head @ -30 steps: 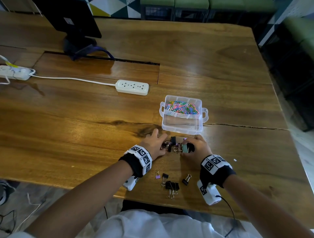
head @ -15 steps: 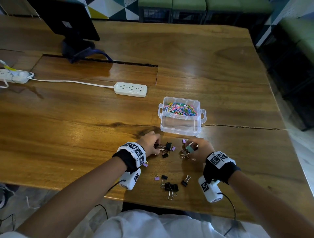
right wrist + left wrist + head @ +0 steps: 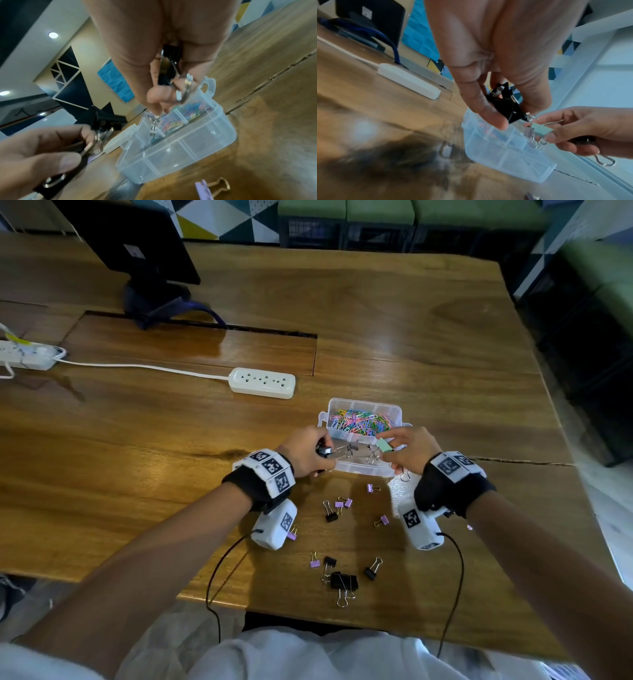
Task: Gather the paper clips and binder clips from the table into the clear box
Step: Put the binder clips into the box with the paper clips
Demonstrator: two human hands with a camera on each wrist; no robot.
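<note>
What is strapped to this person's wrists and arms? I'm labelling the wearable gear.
Forearms are bare. The left wrist and right wrist each carry a black band topped by white blocks printed with black square code markers. A white camera pod with one such marker hangs under the left wrist, another under the right; each trails a thin black cable. The top looks white.

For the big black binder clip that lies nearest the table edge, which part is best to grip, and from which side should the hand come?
Probably the black body of the big black binder clip, pinched across its two flat faces from above. It lies flat on the table with its wire handles pointing toward the near edge, so the body is the widest, firmest part. The thin wire loops would also serve, but could swing. A smaller black clip lies close beside it, so come straight down.
</note>
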